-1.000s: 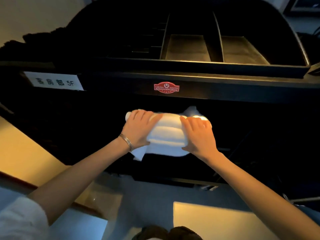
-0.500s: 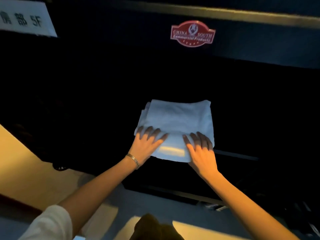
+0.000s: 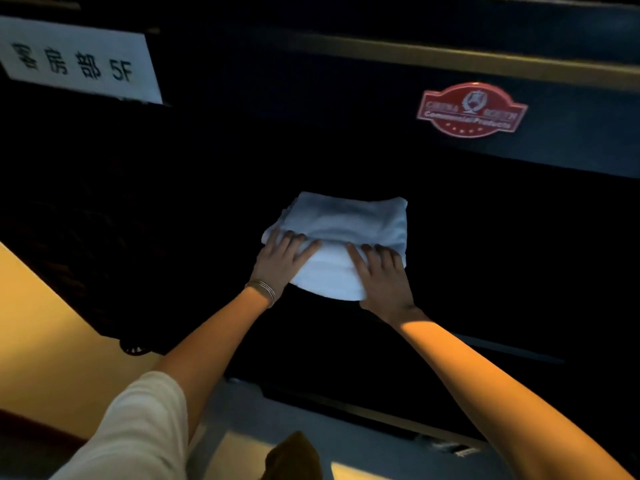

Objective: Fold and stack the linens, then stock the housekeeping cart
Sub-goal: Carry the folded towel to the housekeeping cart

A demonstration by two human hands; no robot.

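Cart (image 3: 346,84) interior is near-black: can't see the shelf surface under the folded towel (image 3: 346,220). White label (image 3: 74,60) cut off at left edge. Red badge (image 3: 471,109) text motion-blurred, partly unreadable. Dark object at bottom edge (image 3: 294,457) cropped, unidentifiable. Both forearms run out of frame.

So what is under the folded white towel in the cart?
Cannot tell. The folded white towel lies in the cart's dark opening, left hand and right hand flat on it; its support is lost in shadow.
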